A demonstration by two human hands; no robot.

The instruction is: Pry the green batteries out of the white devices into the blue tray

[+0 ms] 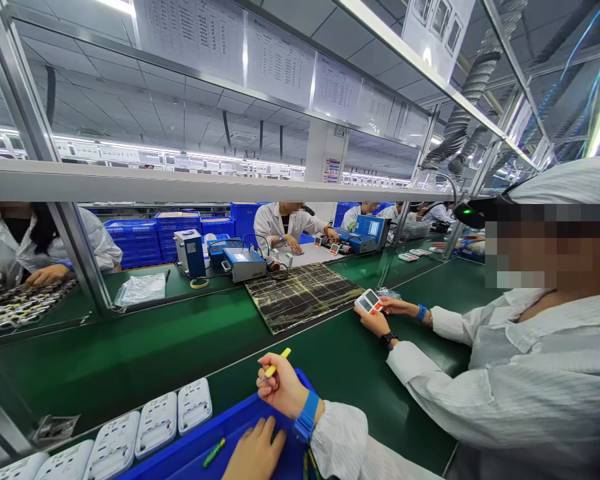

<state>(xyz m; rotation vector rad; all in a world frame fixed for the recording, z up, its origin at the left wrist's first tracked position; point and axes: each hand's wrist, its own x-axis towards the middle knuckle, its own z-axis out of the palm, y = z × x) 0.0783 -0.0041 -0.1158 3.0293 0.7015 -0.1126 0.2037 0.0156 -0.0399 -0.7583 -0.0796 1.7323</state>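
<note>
— Hands first: what does the head view show?

— Right hand [283, 387], with a blue wrist strap [307, 415], has its fingers pinched shut around a yellow stick tool [277, 363]. The tool's long axis runs from 8 o'clock up to 2 o'clock, its tip pointing out over the green belt [145, 353].

— And the other?

— Left hand [255, 453] lies at 7 o'clock from the right, fingers loose and flat, gripping nothing, resting on the blue tray [190, 457].

— What's in the tray?

— A green pen [214, 452], just at 9 o'clock from the left hand, which is the nearer one. Outside the tray, at 10 o'clock, a row of white devices [155, 423] lies on the belt.

— Anyone else?

— A co-worker at 3 o'clock holds a white-and-red unit [369, 301] in both hands, well apart.
</note>
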